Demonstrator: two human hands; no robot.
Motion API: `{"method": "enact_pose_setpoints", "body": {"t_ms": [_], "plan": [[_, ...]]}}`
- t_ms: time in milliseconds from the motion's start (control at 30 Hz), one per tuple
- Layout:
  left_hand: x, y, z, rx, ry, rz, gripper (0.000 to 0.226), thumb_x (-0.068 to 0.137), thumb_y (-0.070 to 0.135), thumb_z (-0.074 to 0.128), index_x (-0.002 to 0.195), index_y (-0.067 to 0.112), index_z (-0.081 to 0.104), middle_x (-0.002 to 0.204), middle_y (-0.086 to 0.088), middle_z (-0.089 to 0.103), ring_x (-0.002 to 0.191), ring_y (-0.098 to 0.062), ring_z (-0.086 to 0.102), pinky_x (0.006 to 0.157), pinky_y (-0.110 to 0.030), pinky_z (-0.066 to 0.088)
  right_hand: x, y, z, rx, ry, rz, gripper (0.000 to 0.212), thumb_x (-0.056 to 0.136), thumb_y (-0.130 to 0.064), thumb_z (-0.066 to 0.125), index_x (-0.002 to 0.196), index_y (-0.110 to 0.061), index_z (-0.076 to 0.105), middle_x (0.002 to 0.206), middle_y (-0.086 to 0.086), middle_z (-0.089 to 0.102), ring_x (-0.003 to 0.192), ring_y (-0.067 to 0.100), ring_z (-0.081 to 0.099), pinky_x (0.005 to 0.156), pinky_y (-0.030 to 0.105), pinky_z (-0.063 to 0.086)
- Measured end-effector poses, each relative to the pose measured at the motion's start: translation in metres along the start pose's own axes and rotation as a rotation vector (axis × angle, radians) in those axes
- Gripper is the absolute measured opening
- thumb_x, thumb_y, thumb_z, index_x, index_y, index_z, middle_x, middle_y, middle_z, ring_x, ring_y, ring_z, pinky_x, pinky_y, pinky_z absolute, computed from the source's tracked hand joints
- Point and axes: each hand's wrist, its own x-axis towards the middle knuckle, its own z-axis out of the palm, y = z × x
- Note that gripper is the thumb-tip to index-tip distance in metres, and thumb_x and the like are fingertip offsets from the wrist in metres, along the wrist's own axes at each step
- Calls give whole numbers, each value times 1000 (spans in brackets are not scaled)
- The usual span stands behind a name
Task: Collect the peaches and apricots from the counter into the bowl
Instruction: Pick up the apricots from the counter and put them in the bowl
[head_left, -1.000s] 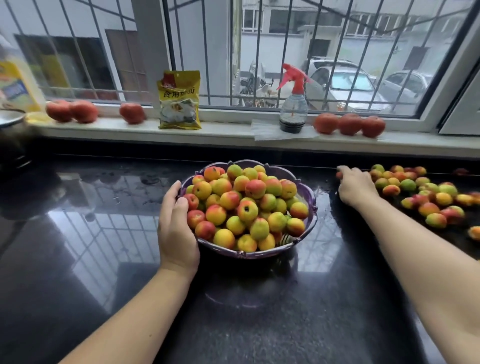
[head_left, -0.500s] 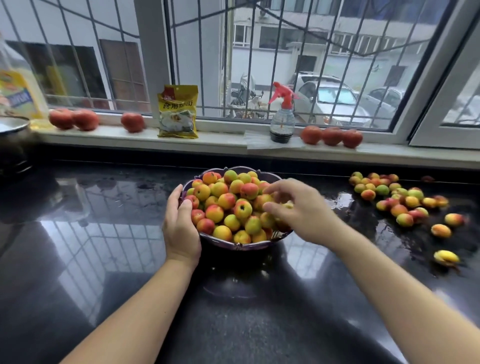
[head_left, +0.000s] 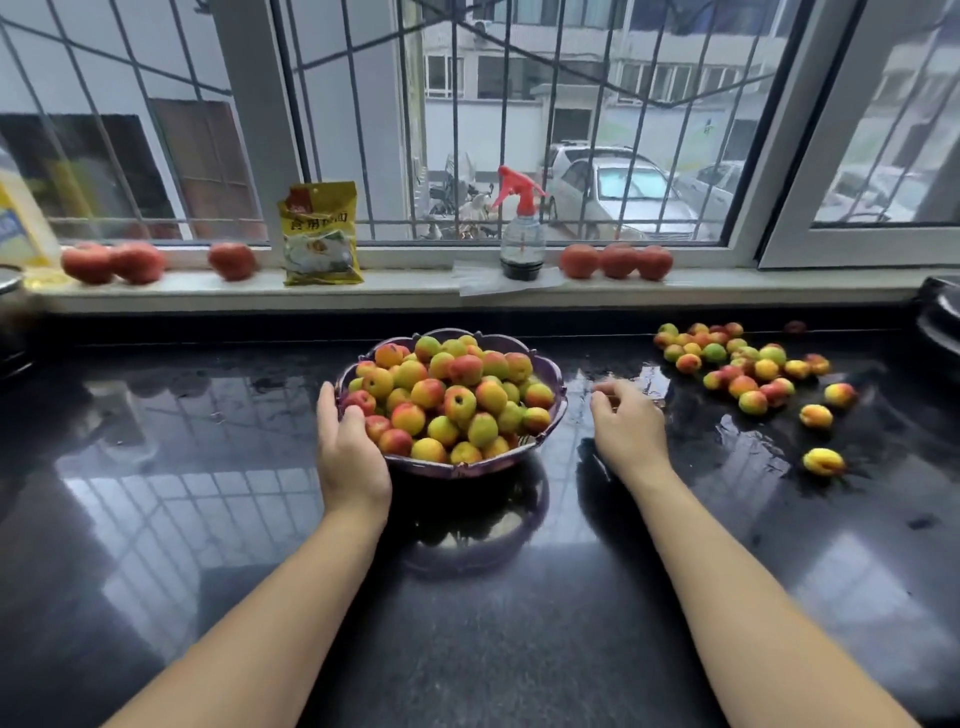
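Observation:
A purple scalloped bowl (head_left: 549, 370) heaped with small red-yellow apricots (head_left: 449, 400) stands mid-counter. My left hand (head_left: 349, 453) grips the bowl's left rim, thumb on the edge. My right hand (head_left: 629, 428) hovers just right of the bowl over the wet counter, fingers loosely curled, holding nothing I can see. A pile of loose apricots (head_left: 737, 364) lies on the counter at right, with stray ones (head_left: 823, 461) nearer the front. Larger red peaches sit on the windowsill at left (head_left: 111, 262) and right (head_left: 618, 261).
The black glossy counter (head_left: 467, 623) is wet near the fruit. On the sill stand a yellow packet (head_left: 321, 234) and a red-topped spray bottle (head_left: 522, 228). A pot (head_left: 10, 291) sits at far left, dark cookware (head_left: 940, 317) at far right.
My right hand went from the loose pile to the bowl, and now has pulled back out to the bowl's right side. The left hand stayed on the rim.

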Motion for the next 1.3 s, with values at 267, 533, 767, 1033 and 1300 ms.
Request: {"method": "enact_pose_setpoints", "body": {"t_ms": [267, 533, 767, 1033, 1300], "plan": [[-31, -13, 12, 193, 79, 28, 53, 108, 40, 34, 159, 27, 38, 160, -3, 35, 141, -19, 40, 114, -37, 29, 5, 9, -33, -328, 59, -8, 31, 94, -17, 50, 118, -14, 68, 127, 15, 62, 117, 36, 53, 100, 39, 43], [-32, -13, 12, 221, 38, 32, 62, 105, 40, 32, 165, 26, 30, 167, -5, 33, 153, -23, 31, 118, -35, 23, 1, 85, -120, -785, -13, 399, 43, 96, -21, 46, 138, -10, 50, 153, 16, 31, 136, 43, 26, 112, 49, 29], [-32, -13, 9, 194, 10, 29, 57, 109, 37, 35, 165, 25, 30, 166, -4, 34, 151, -21, 33, 111, -28, 22, -15, 65, -110, -655, 10, 150, 35, 94, -10, 55, 127, -13, 67, 131, 20, 51, 118, 42, 52, 101, 42, 45], [-35, -7, 7, 164, 8, 13, 55, 109, 37, 39, 162, 24, 38, 159, -3, 42, 146, -22, 40, 119, -38, 34, -63, -52, -53, 145, -180, -323, 20, 87, -34, 75, 103, -27, 64, 94, -11, 68, 90, 3, 63, 77, 13, 50], [-36, -4, 5, 32, 38, -34, 30, 105, 32, 51, 134, 24, 53, 130, 0, 61, 111, -16, 60, 78, -20, 46, -72, -56, -36, 90, -50, -403, 9, 93, -26, 69, 96, -18, 69, 106, -1, 58, 103, 15, 55, 91, 28, 46]]}}
